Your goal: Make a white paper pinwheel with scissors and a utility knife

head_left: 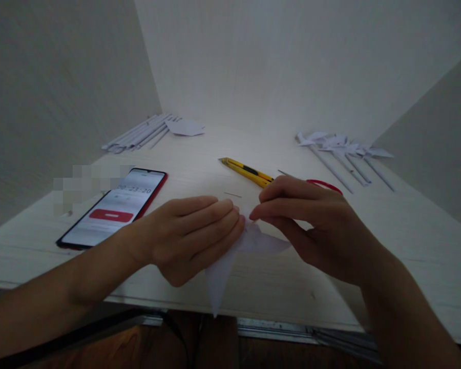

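My left hand (200, 236) is closed on a folded white paper pinwheel (219, 279) near the table's front edge. One pointed blade hangs down below the fingers, and another reaches right under my other hand. Thumb and index finger of my right hand (315, 220) are pinched together at the pinwheel's middle, on something too small to make out. A thin straight wire piece (232, 195) lies on the table just beyond the fingertips. Behind my right hand rests a yellow utility knife (246, 171), its tip pointing left.
A phone (111, 215) showing a timer lies at left. Rolled paper sticks (136, 136) and a cut paper piece (186, 128) are at the back left. Several pinwheels on sticks (340, 154) lie at the back right. A red loop handle (326, 185) shows behind my right hand.
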A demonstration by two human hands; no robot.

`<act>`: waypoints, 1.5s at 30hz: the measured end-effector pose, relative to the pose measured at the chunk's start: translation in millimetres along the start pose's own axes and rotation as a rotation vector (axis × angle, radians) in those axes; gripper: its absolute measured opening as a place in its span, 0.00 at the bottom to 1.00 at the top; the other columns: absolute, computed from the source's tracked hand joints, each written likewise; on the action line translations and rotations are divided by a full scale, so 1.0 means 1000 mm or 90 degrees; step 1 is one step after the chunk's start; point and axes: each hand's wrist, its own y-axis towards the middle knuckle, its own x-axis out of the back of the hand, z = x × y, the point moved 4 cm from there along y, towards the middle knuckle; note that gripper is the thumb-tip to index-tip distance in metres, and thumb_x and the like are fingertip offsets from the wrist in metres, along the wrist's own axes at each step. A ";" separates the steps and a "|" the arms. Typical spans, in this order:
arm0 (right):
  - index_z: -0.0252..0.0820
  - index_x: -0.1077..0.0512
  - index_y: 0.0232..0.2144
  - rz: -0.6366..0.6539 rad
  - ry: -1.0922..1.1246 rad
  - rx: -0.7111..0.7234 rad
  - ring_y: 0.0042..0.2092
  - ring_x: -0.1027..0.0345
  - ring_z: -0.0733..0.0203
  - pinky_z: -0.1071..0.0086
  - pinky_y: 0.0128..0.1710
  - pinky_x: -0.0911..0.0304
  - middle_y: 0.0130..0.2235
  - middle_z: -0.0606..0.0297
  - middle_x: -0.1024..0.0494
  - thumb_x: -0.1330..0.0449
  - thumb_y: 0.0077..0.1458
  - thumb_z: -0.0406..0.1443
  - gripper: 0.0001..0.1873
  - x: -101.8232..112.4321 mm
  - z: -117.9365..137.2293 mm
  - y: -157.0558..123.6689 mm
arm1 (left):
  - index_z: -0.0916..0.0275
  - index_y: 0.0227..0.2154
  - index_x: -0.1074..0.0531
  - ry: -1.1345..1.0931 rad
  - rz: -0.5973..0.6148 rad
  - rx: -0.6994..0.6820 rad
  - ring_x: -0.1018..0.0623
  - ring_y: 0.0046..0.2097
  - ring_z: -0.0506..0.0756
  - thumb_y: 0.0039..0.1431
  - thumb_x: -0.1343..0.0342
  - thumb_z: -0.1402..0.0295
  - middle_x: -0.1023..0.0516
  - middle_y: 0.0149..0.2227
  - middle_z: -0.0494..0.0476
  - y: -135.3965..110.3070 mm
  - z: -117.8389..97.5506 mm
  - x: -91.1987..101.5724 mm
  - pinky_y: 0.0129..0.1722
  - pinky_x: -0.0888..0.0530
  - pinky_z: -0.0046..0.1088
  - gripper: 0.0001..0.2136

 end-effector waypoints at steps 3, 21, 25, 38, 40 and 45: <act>0.43 0.27 0.34 0.000 -0.027 0.013 0.36 0.33 0.64 0.68 0.37 0.32 0.35 0.62 0.29 0.49 0.53 0.28 0.12 -0.003 -0.002 -0.003 | 0.57 0.49 0.34 -0.015 0.024 -0.017 0.28 0.47 0.54 0.60 0.62 0.70 0.26 0.45 0.56 -0.002 0.005 -0.003 0.45 0.30 0.31 0.18; 0.41 0.28 0.30 0.005 -0.063 0.005 0.36 0.34 0.65 0.71 0.35 0.34 0.36 0.62 0.29 0.50 0.52 0.26 0.12 -0.007 -0.003 -0.001 | 0.58 0.47 0.33 -0.013 0.046 -0.028 0.28 0.47 0.53 0.60 0.63 0.71 0.25 0.43 0.56 0.001 0.006 -0.007 0.46 0.31 0.30 0.18; 0.41 0.28 0.31 0.014 -0.040 0.001 0.36 0.34 0.65 0.71 0.35 0.34 0.36 0.62 0.30 0.50 0.53 0.26 0.12 -0.008 -0.003 -0.002 | 0.60 0.47 0.33 0.037 0.027 -0.069 0.29 0.48 0.53 0.60 0.64 0.73 0.25 0.43 0.56 0.002 0.001 -0.004 0.47 0.31 0.29 0.18; 0.40 0.28 0.31 0.047 -0.020 -0.029 0.36 0.35 0.65 0.72 0.35 0.37 0.35 0.62 0.29 0.50 0.53 0.26 0.11 -0.010 -0.004 -0.002 | 0.67 0.41 0.30 0.076 -0.016 -0.103 0.29 0.47 0.54 0.59 0.63 0.75 0.25 0.40 0.61 0.003 0.002 -0.006 0.47 0.32 0.30 0.16; 0.40 0.28 0.31 0.036 -0.023 -0.036 0.36 0.35 0.65 0.72 0.35 0.37 0.34 0.62 0.29 0.49 0.52 0.26 0.11 -0.008 -0.004 -0.002 | 0.65 0.41 0.30 0.066 -0.027 -0.091 0.29 0.46 0.54 0.60 0.63 0.75 0.24 0.39 0.60 0.004 0.003 -0.006 0.46 0.31 0.30 0.16; 0.40 0.28 0.30 0.018 -0.004 -0.073 0.36 0.34 0.65 0.71 0.37 0.37 0.34 0.63 0.29 0.48 0.51 0.26 0.11 -0.006 -0.008 -0.001 | 0.63 0.38 0.30 -0.012 -0.039 -0.001 0.26 0.39 0.52 0.58 0.56 0.74 0.23 0.34 0.57 0.009 0.009 -0.012 0.41 0.29 0.28 0.11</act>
